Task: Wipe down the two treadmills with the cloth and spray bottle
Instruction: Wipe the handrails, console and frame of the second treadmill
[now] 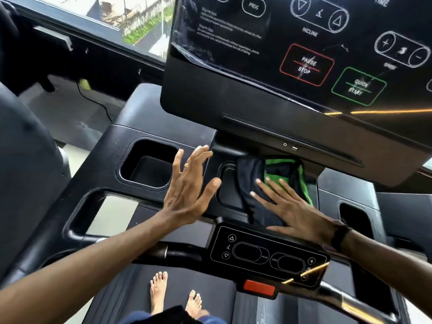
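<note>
Nearest to the camera are the person's two bare feet (174,298), which stand on the dark belt (131,291) of the treadmill, with a bit of blue clothing at the lower edge. Above them is the small control panel (266,256) with arrow buttons and a red clip (258,288) under it.

The left hand (189,185) is spread, with the fingers apart and a ring on one finger. It hovers over the tray, between the empty left cup holder (148,164) and the middle pocket, and it holds nothing.

The right hand (292,211) is also spread flat. It presses on the cloth (261,188), which is dark with a green part and lies in the middle pocket under the big console (292,66). A dark band is on the right wrist.

The console shows "PAUSE STOP" and "QUICK START". At the top left a window (140,19) shows grass and buildings outside.
</note>
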